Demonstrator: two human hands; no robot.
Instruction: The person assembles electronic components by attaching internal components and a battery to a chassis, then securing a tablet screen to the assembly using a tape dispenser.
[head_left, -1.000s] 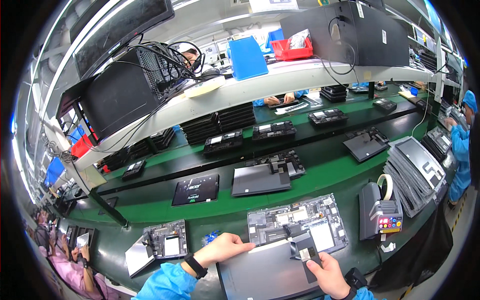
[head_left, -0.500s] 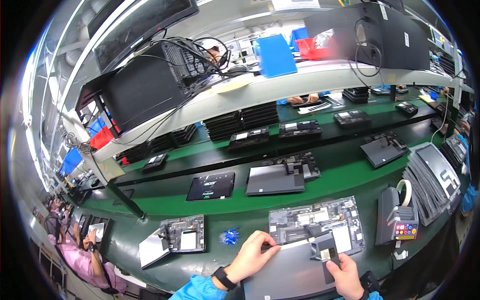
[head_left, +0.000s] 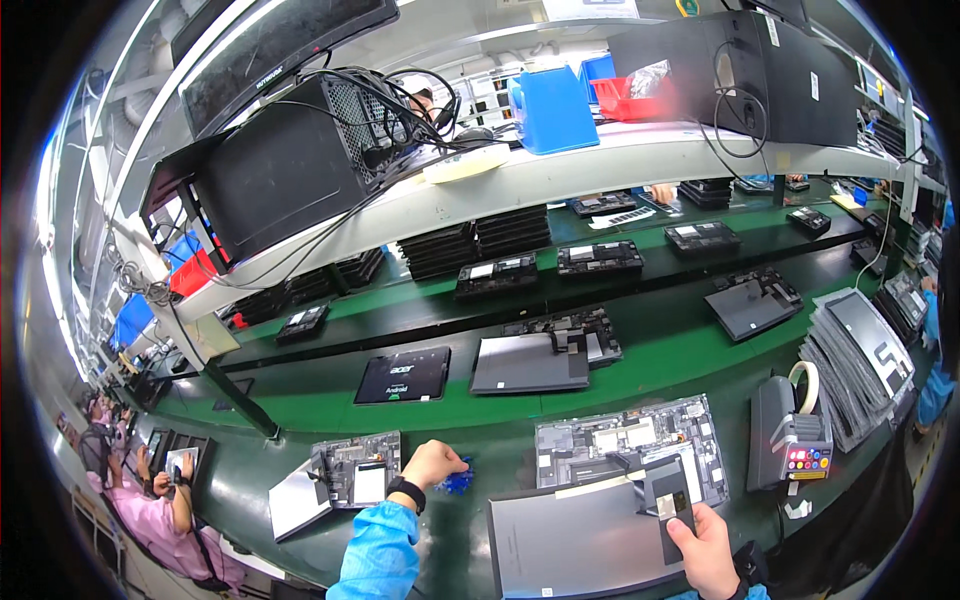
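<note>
My right hand (head_left: 708, 550) grips the right edge of a grey flat display panel (head_left: 580, 545), thumb on top by a dark flap with a flex cable (head_left: 668, 497). The panel lies tilted over the lower part of an opened tablet body (head_left: 630, 435) with exposed boards and battery. My left hand (head_left: 434, 464) is at a small pile of blue plastic bits (head_left: 458, 482), fingertips pinched together at its upper edge. Whether a bit is between them is hidden. Left of that hand lies another opened tablet (head_left: 365, 468) with its silver panel (head_left: 298, 500) folded aside.
A tape dispenser (head_left: 785, 440) stands at right, beside a leaning stack of grey sheets (head_left: 850, 370). On the green conveyor lie a tablet with a lit screen (head_left: 402, 376) and several opened tablets (head_left: 535, 362). A metal shelf (head_left: 450, 200) crosses above. A co-worker in pink (head_left: 160, 510) sits at left.
My left hand has let go of the panel's upper edge and moved left to the blue bits. My right hand still holds the panel. Tablets on the conveyor have shifted slightly left.
</note>
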